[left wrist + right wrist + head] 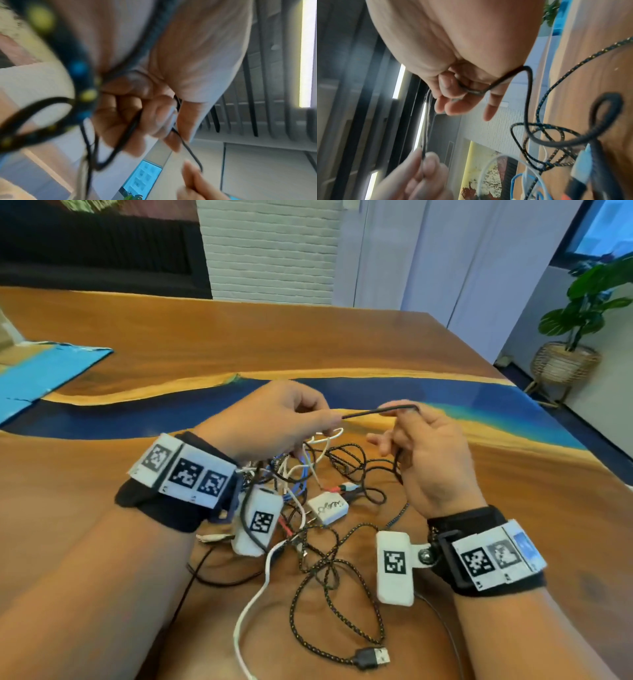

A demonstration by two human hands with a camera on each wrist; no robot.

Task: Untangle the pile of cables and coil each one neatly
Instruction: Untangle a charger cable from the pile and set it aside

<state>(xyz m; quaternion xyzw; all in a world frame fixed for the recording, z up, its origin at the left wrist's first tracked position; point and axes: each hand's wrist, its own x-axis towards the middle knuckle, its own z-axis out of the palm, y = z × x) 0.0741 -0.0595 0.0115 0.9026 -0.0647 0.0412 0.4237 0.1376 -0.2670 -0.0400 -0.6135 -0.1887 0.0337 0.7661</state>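
Left hand (274, 419) and right hand (421, 453) raised above the cable pile (308, 508) on the bench (308, 337). A thin black cable (373, 411) runs nearly level between them, its long axis left to right as the head view shows it. Left grip: thumb and fingers pressed together, pinching the cable at its free end. Right grip: fingertips pinching the same cable where it bends over the hand and drops to the pile directly below. The right hand is thus nearer the tangled remainder; the left holds the loose end. Judged stage: early, one strand being drawn free, with white, blue and braided cables not yet sorted.
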